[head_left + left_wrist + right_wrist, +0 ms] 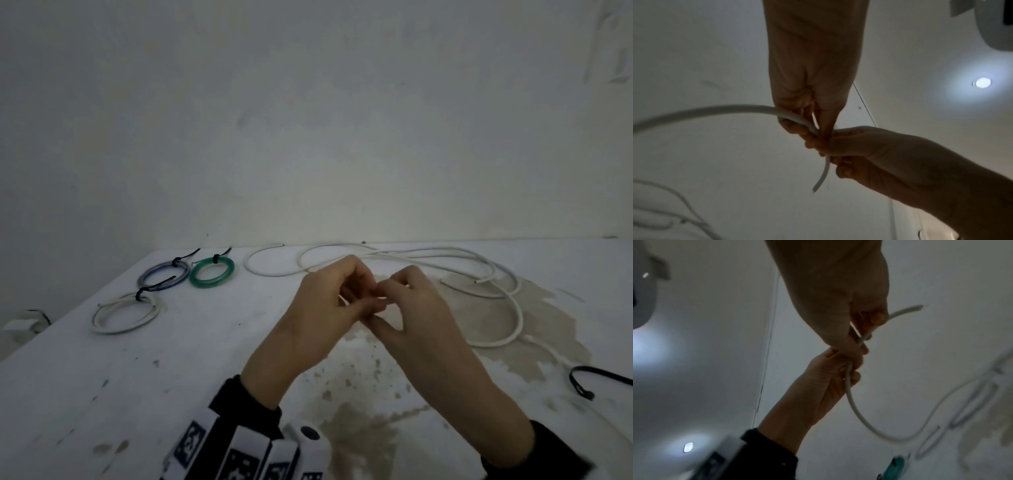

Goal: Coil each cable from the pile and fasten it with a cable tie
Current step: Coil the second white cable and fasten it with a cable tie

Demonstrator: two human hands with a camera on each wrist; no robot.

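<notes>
My left hand (359, 287) and right hand (387, 291) meet fingertip to fingertip above the middle of the white table (205, 359). Both pinch one thin white cable (715, 108) close to its cut end. In the left wrist view the left hand (807, 128) grips it from above, the right hand (830, 155) just below, and the short free end hangs down. In the right wrist view the right hand (861, 337) and left hand (851, 369) hold the white cable (859, 415), which curves away towards the loose white cable pile (479, 260).
Three tied coils lie at the far left: a blue-grey coil (144, 279), a green coil (212, 284) and a white coil (116, 330). A loose black cable tie (582, 377) lies at the right edge. A pale wall stands close behind the table.
</notes>
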